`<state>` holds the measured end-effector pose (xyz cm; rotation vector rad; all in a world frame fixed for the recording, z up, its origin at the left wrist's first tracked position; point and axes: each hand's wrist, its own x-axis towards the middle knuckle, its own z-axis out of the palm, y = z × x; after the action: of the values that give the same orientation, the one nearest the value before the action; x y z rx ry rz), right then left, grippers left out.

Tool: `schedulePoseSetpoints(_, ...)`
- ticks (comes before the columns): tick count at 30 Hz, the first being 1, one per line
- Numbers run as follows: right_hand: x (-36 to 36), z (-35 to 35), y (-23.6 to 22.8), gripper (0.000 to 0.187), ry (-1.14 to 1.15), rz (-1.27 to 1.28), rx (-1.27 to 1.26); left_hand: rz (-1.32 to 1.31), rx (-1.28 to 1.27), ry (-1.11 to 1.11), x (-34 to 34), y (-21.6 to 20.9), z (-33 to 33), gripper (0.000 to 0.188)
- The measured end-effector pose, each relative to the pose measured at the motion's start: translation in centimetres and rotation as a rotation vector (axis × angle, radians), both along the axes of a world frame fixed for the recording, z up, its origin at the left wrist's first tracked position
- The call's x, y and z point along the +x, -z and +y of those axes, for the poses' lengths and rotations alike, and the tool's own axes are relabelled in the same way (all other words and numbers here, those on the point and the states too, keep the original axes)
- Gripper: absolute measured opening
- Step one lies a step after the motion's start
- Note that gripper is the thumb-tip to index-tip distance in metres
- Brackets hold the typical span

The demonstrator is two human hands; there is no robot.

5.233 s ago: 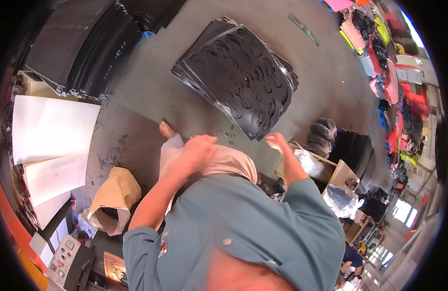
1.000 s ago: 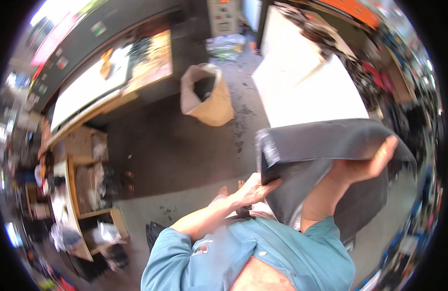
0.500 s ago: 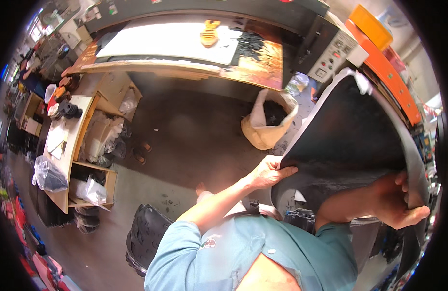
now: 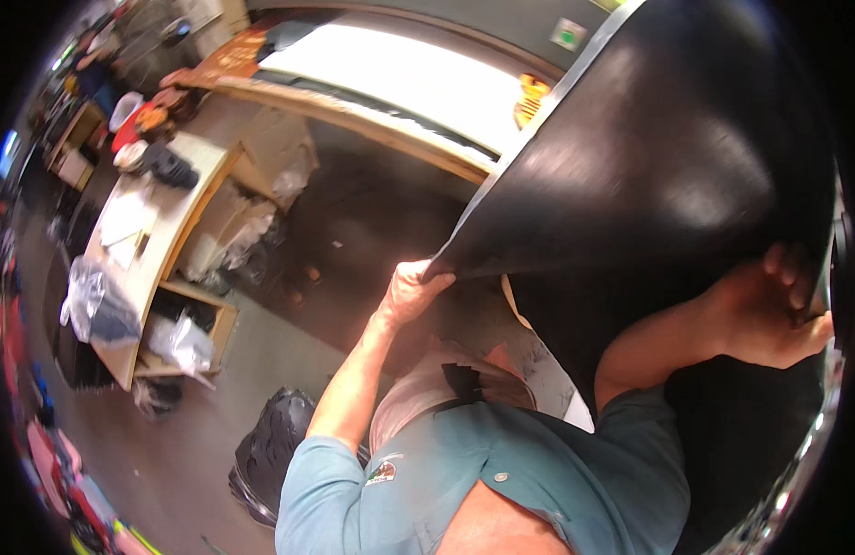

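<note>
Nearer us than the bench (image 4: 353, 122), the black sheet (image 4: 649, 166) hangs bowed: our left hand (image 4: 413, 294) pinches one edge, our right hand (image 4: 769, 326) clasps the other. We should hold both edges spread so it won't buckle.

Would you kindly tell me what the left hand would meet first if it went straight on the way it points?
The left hand would most likely meet the black sheet first, since it grips that sheet's edge; how far off anything beyond lies is unclear.
</note>
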<state>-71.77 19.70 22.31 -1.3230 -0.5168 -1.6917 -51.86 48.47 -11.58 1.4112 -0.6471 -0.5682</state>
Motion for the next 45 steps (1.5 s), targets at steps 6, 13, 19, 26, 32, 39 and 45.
schedulePoseSetpoints(6, 18.9, -2.7, -2.5, 0.030, -0.059, 0.002, 0.204, 0.033, -0.185, -0.240, 9.4, -2.4, 5.8, 0.018)
schedulePoseSetpoints(13, 49.3, -7.5, 5.3, 0.029, -0.331, 0.583, 0.447, 0.192, 0.026, -0.369, 22.8, -4.6, 11.1, 0.025)
schedulePoseSetpoints(19, 52.4, -6.1, 25.3, 0.019, -0.124, 1.135, 0.275, 0.199, 0.089, -0.556, 32.0, -2.5, 9.3, 0.025)
schedulePoseSetpoints(26, 32.2, -4.2, 33.5, 0.010, 0.530, 1.160, 0.296, 0.174, 0.204, -0.451, 38.4, -1.1, 14.2, 0.029)
schedulePoseSetpoints(32, 24.6, 0.0, 39.3, 0.043, 1.227, 1.224, 0.521, 0.368, 0.039, -0.301, 42.3, 0.7, 15.9, 0.027)
schedulePoseSetpoints(39, 25.5, 2.7, 41.3, 0.064, 0.328, 1.044, 1.272, 0.438, -0.075, -0.167, 47.6, -1.8, 15.6, 0.029)
schedulePoseSetpoints(45, 28.2, 4.1, 36.1, 0.048, 0.468, 1.083, 0.837, 0.330, 0.064, -0.253, 53.7, -4.2, 13.3, 0.028)
